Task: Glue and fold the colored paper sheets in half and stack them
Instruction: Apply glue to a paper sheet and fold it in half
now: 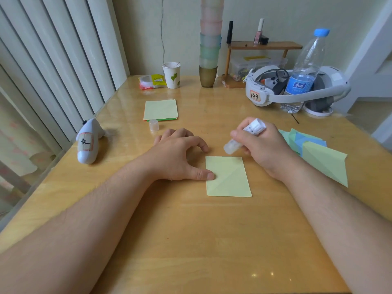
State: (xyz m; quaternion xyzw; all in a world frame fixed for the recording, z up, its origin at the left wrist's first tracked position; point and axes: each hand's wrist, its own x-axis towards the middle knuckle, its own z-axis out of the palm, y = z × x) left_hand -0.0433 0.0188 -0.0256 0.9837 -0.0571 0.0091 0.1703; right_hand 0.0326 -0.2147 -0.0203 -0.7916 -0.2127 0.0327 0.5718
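A pale yellow-green paper sheet (230, 179) lies flat on the wooden table (191, 240) in front of me, with faint diagonal creases. My left hand (180, 153) rests beside it, thumb tip pressing its left edge. My right hand (261, 143) grips an uncapped glue stick (244, 137), its tip pointing down-left just above the sheet's top edge. The glue cap (154, 125) stands behind my left hand. A stack of colored sheets (160, 109), yellow-green on top, lies further back. Loose folded green and blue papers (318, 153) lie at the right.
A white controller (88, 141) lies at the left. At the back stand a paper cup (172, 75), a tall stack of cups (210, 52), a white headset (294, 88), a water bottle (305, 68) and a small wooden shelf (263, 46). Vertical blinds run along the left.
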